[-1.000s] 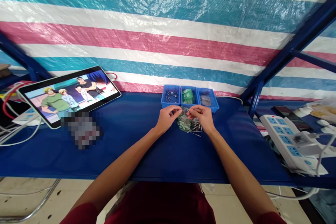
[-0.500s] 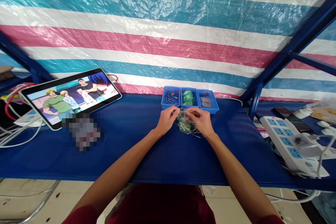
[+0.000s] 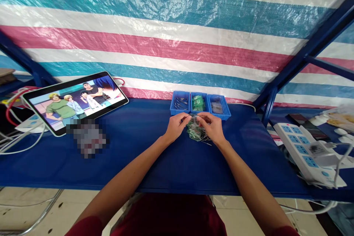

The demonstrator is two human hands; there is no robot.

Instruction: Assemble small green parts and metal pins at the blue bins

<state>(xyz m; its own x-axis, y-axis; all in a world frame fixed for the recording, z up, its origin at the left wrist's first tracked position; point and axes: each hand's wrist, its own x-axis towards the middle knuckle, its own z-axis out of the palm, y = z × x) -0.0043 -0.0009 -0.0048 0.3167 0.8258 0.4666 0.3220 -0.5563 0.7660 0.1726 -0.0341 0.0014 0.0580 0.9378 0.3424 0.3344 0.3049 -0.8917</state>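
Over a small pile of green-and-clear packets and thin metal rods (image 3: 195,132), my two hands meet fingertip to fingertip. My left hand (image 3: 176,125) is closed in a pinch on the edge of what looks like a small clear plastic bag (image 3: 191,115). Thumb and forefinger of my right hand (image 3: 212,126) pinch a thin metal rod (image 3: 195,116) at the bag. How far the rod lies inside the bag I cannot tell. Just beyond my hands, a blue bin (image 3: 180,112) holds dark thin rods, and the middle blue bin (image 3: 198,94) holds green packets.
A third blue bin (image 3: 225,112) holds clear plastic pieces. At the left a tablet (image 3: 74,103) leans over cables, with a blurred-out object (image 3: 91,138) in front. A white power strip (image 3: 300,151) lies at the right, by a blue frame post (image 3: 268,105).
My fingertips have come slightly closer together, my left hand shifting a little to the right. The pile and bins stay as they were.
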